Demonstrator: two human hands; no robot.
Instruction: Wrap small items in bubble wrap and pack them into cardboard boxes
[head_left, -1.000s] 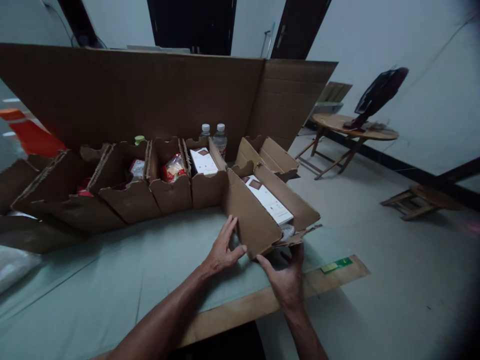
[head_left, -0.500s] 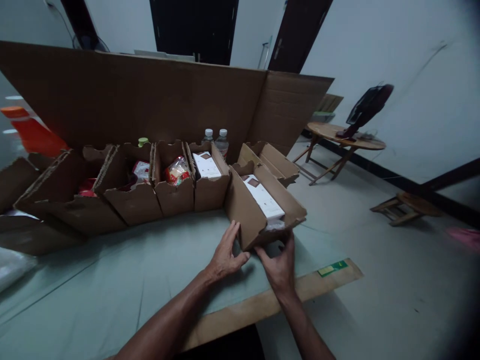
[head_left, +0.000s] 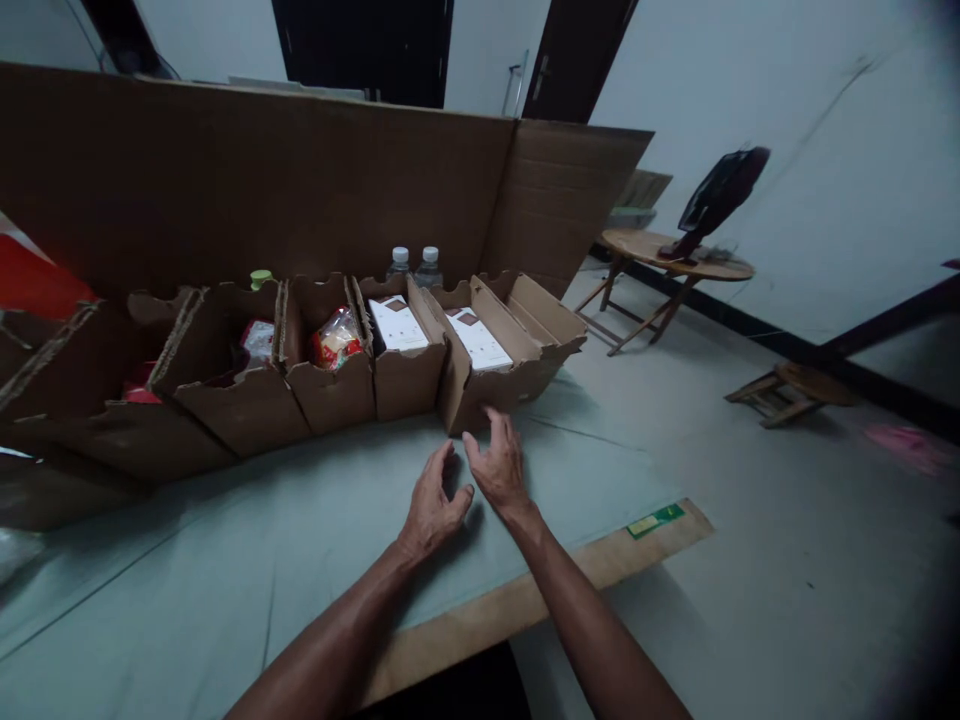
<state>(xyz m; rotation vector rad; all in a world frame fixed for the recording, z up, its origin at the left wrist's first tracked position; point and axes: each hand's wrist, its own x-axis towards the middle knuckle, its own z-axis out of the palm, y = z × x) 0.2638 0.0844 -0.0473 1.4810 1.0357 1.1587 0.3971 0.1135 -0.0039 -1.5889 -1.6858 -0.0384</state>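
Note:
A cardboard bin with a white box inside stands upright in the row, toward its right end. My right hand is at the lower front of this bin, fingers apart; its fingertips are at or very near the cardboard. Just to the left, my left hand is low over the pale green cloth, thumb and fingers spread, holding nothing. The neighbouring bin on the left also contains a white box. At the far right of the row is another cardboard bin whose inside is partly hidden.
Further left, a bin holds a red-and-clear packet. Two clear bottles and a green cap show behind the bins. A tall cardboard panel backs the row. The table's wooden edge runs in front.
The bin with the white box was tilted and nearer me; it now stands level in the row. My right hand has left its underside and moved left and up. The view has shifted slightly.

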